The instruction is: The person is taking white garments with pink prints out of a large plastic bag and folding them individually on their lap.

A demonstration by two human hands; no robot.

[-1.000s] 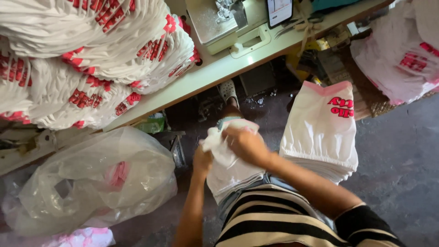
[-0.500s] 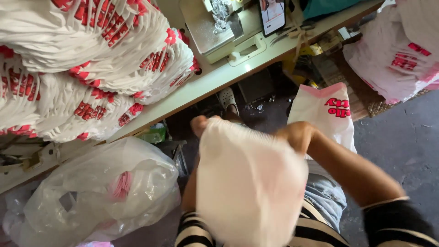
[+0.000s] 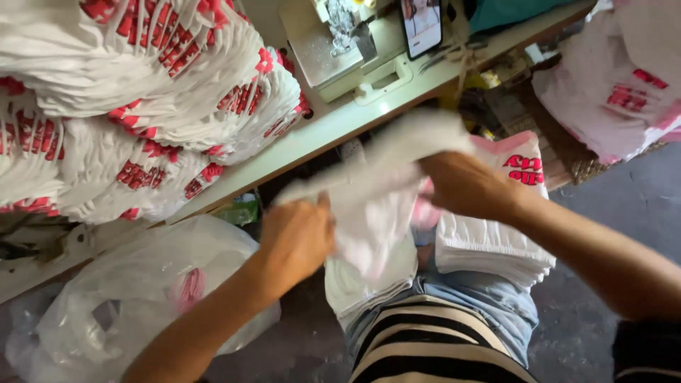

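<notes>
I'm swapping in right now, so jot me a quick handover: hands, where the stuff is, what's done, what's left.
Left hand: gripping one end of a white bag.
Right hand: gripping the other end, bag stretched between both above the lap.
Neat stack of folded bags lies on the right knee; more white fabric on the lap.
Big piles lie on the bench.
Done: the neat stack. Left: the bag in hand isn't folded yet.

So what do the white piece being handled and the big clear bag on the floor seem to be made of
The white piece held between the left hand and right hand looks like thin matte cloth or non-woven fabric: it drapes softly and folds without shine, though motion blur leaves that open. The clear bag on the floor looks like glossy plastic film: see-through, crinkled, with bright highlights.
</notes>
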